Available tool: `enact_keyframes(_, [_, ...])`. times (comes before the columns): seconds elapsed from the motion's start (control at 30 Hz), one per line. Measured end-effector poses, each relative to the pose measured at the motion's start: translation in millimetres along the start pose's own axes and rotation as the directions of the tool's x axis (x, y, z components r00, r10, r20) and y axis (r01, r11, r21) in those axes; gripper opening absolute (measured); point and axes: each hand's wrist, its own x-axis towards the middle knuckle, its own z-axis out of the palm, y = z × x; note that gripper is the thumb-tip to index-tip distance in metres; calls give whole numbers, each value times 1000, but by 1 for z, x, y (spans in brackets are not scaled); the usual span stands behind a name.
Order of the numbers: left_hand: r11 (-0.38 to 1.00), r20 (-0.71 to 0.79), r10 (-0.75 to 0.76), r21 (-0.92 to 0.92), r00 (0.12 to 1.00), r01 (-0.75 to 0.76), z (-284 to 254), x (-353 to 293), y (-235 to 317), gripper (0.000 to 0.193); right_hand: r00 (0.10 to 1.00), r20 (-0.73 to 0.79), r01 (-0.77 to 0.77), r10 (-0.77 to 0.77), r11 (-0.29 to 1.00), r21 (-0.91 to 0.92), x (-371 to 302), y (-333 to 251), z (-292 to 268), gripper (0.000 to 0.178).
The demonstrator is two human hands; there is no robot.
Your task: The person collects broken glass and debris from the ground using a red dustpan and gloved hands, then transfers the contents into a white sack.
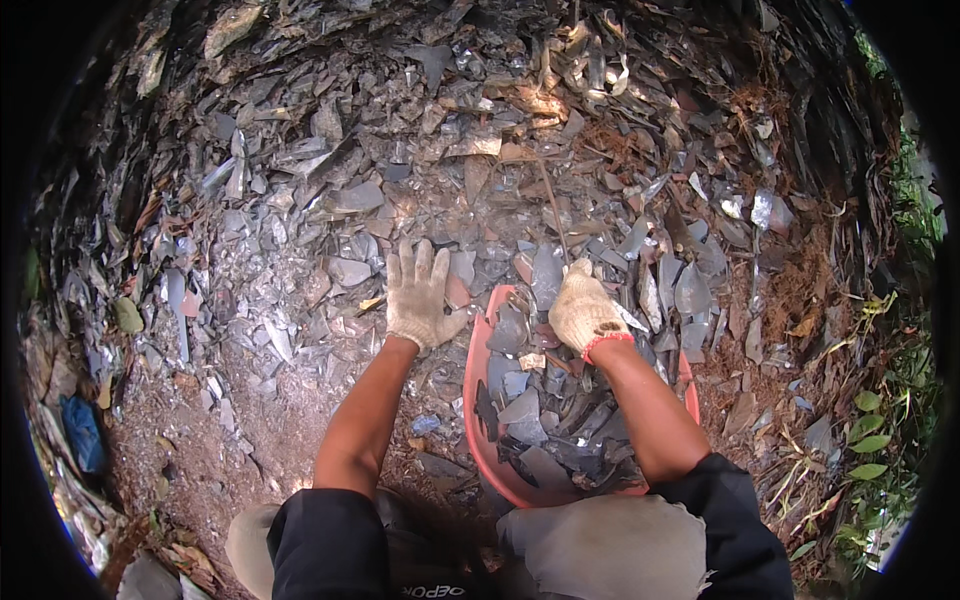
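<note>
My left hand (417,297), in a pale knitted work glove with dirty fingertips, lies palm down on broken shards with its fingers stretched out. My right hand (583,310), in a matching glove with a red cuff edge, is closed around the near end of a thin brown rod (552,205) that points away from me. That hand is over the far part of a shallow red plastic basin (474,420). Grey and dark flat shards (545,465) fill much of the basin, which sits in front of my knees. My right forearm hides part of its right side.
A heap of broken shards (350,195) and scraps spreads around and rises at the far side. Green leafy plants (870,440) grow at the right edge. A crumpled blue scrap (82,433) lies at far left. Bare brown soil (240,440) shows at near left.
</note>
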Motion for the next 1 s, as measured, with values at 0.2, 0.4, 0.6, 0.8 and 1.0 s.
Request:
enact_keyframes(0.2, [990, -210, -37, -140, 977, 8, 25, 12, -9, 90, 980, 122, -152, 156, 987, -42, -63, 1, -53, 44])
enact_keyframes(0.4, [924, -251, -326, -289, 911, 251, 23, 33, 21, 85, 990, -35, -140, 139, 990, -23, -40, -11, -106, 40])
enact_keyframes(0.6, [729, -162, -444, -637, 881, 250, 28, 106, 39, 89, 999, -3, -51, 50, 998, -38, -18, 4, -13, 34])
enact_keyframes(0.8, [694, -101, -19, -718, 995, -59, -14, 98, 58, 89, 994, 63, -80, 84, 994, -71, -83, 33, -17, 34])
enact_keyframes(1.0, [556, 294, 247, -824, 923, 113, -90, 74, 83, 84, 989, 32, -143, 143, 990, -6, -172, 48, -27, 35])
